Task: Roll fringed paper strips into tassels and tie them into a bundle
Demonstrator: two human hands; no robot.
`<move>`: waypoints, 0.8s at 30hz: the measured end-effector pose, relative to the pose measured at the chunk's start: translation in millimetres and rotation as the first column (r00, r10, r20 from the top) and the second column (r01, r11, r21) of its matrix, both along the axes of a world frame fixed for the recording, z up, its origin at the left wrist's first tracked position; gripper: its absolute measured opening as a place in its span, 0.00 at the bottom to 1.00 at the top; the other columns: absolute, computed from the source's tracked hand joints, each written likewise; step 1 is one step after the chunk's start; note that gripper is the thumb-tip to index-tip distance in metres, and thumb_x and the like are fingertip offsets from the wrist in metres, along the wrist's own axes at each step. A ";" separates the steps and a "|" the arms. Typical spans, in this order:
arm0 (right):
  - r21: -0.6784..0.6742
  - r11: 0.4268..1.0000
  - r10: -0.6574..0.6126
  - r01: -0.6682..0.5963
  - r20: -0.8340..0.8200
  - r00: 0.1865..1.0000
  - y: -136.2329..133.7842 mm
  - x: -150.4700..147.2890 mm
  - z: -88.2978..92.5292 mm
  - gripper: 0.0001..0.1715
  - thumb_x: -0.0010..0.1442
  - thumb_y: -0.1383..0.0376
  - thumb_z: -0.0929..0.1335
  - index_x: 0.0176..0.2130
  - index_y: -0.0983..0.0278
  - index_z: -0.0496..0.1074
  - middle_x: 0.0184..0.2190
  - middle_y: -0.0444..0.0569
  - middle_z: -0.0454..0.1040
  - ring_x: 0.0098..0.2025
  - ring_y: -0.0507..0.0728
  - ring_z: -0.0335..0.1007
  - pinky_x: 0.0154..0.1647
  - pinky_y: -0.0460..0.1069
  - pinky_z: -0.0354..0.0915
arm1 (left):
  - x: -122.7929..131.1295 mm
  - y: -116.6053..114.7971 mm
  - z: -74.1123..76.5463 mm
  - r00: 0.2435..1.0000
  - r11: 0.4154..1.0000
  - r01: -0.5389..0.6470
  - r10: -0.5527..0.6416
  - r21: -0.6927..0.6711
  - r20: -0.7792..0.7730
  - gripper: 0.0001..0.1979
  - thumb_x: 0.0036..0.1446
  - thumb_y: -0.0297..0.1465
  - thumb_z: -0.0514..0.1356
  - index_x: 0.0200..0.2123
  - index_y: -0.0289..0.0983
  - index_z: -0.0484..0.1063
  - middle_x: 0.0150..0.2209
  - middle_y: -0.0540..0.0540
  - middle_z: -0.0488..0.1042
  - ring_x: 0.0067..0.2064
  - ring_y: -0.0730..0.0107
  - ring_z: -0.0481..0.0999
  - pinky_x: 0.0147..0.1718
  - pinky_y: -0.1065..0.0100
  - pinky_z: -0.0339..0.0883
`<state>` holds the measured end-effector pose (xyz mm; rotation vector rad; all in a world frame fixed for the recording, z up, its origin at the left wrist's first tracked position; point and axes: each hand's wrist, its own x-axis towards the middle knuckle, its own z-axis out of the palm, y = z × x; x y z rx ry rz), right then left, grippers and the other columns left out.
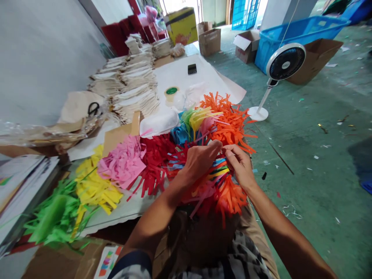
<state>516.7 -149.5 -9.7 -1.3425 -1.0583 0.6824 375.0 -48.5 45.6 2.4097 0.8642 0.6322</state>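
My left hand [202, 158] is closed in a pinch, its fingertips meeting those of my right hand [238, 166], which is pinched too. What lies between the fingertips is too small to make out. Just under both hands run blue, yellow and orange paper strips [219, 170], fringed and spreading toward my lap. Behind the hands lie an orange fringed paper bundle [229, 120] and a blue, green and yellow one [193, 122]. Dark red fringe [155, 159] lies left of my left hand, followed by pink [123, 161], yellow [95, 184] and green [56, 217] bundles.
A clear plastic tray [159, 123], a tape roll [171, 91] and a phone [192, 69] lie on the table. Stacks of off-white material [135, 81] line its left side, near black-handled scissors [93, 108]. A white fan [286, 64] stands right, before a blue crate [302, 29].
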 end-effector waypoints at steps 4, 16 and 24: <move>0.014 0.999 -0.036 0.038 -0.109 0.993 6.4 0.9 -1.4 0.16 0.65 0.51 0.74 0.37 0.60 0.76 0.21 0.38 0.57 0.22 0.51 0.49 0.23 0.48 0.48 | -2.1 -4.8 2.5 0.995 0.999 -0.042 0.044 0.033 -0.088 0.13 0.73 0.41 0.55 0.46 0.44 0.77 0.26 0.48 0.76 0.26 0.64 0.72 0.29 0.67 0.45; 0.057 0.995 -0.063 0.087 -0.333 0.941 18.7 6.1 -8.5 0.14 0.66 0.50 0.74 0.39 0.58 0.76 0.32 0.43 0.79 0.22 0.49 0.61 0.22 0.46 0.58 | -41.7 -3.7 27.6 0.740 0.963 -0.245 0.263 0.116 -0.620 0.27 0.74 0.46 0.51 0.34 0.42 0.85 0.34 0.40 0.84 0.39 0.54 0.83 0.31 0.64 0.57; 0.062 0.996 -0.034 0.058 -0.340 0.940 19.5 4.3 -9.7 0.13 0.65 0.51 0.75 0.38 0.57 0.77 0.33 0.45 0.80 0.33 0.54 0.75 0.34 0.48 0.69 | -24.8 37.2 14.0 0.892 0.875 0.064 0.166 0.481 -0.420 0.11 0.68 0.29 0.61 0.43 0.44 0.85 0.44 0.42 0.80 0.49 0.55 0.74 0.44 0.58 0.64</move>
